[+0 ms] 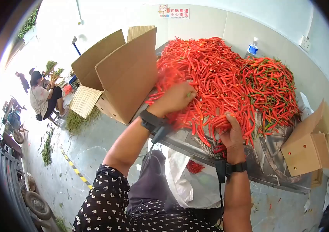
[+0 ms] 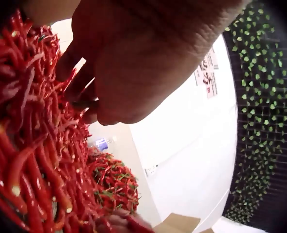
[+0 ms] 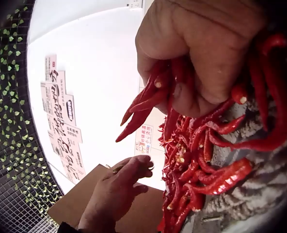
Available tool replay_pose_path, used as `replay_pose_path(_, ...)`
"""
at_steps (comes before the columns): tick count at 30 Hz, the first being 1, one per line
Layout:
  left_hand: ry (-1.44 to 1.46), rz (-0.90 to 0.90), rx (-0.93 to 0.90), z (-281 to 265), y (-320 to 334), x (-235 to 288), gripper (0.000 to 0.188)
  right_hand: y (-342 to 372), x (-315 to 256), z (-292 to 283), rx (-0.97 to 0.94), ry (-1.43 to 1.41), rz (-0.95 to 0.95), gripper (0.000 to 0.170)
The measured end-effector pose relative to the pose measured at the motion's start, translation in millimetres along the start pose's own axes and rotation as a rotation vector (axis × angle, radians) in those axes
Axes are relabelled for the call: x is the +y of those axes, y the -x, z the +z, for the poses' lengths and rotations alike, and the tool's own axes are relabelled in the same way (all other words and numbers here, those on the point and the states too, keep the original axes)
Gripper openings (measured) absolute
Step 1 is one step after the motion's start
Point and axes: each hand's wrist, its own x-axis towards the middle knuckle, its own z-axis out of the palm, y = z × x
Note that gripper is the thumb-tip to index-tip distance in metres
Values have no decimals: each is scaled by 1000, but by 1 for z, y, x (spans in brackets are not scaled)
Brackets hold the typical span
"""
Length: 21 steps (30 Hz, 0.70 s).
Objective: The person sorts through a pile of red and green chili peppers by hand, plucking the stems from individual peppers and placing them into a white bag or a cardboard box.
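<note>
One right hand [image 1: 232, 135] gripping red chilies [image 1: 221, 122], left hand [image 1: 175, 99] pinching green stem [image 1: 189, 94], sign [image 1: 179, 13] "小心烫伤"

A table [image 1: 296, 183] with a straight front edge and a grey, patterned surface carries 2 adjoining heaps. The larger heap [image 1: 211, 73] is of loose red chillies, spilling toward the front edge; the smaller heap [image 1: 271, 83], right of it, mixes red chillies with green stems. Behind them, 1 clear bottle [image 1: 252, 48] with a blue label stands upright. Grey rope-like strands [image 1: 264, 157] lie near the front.
</note>
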Motion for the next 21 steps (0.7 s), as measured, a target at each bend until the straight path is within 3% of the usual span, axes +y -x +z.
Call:
replay_pose_path(1,-2,-5,1,-10,3,0,14,0,0,-2,5,5,3,5)
replay_pose_path(3,-67,-306,12,-34,10,0,16,0,-1,1,6,7,7,5)
replay_pose_path(5,-195,-358,-20,-51,28,-4,16,4,-1,13,120,60,-25,8)
replay_pose_path(8,-423,-451,-132,-61,54,-14,16,3,-1,10,11,21,0,9)
replay_pose_path(9,-522,-487,-214,-61,62,-17,16,3,-1,11,7,21,8,9)
replay_pose_path(12,-627,-569,-228,-57,81,-19,16,3,-1,11,77,57,-10,9)
replay_pose_path(16,-662,-608,-238,-49,89,-17,18,3,-2,6,-10,63,-8,8)
replay_pose_path(19,-720,-510,-202,-43,80,-8,19,2,-1,5,4,63,-16,8)
replay_pose_path(21,-551,-521,-240,-39,63,-1,26,2,-1,5,26,76,-37,7)
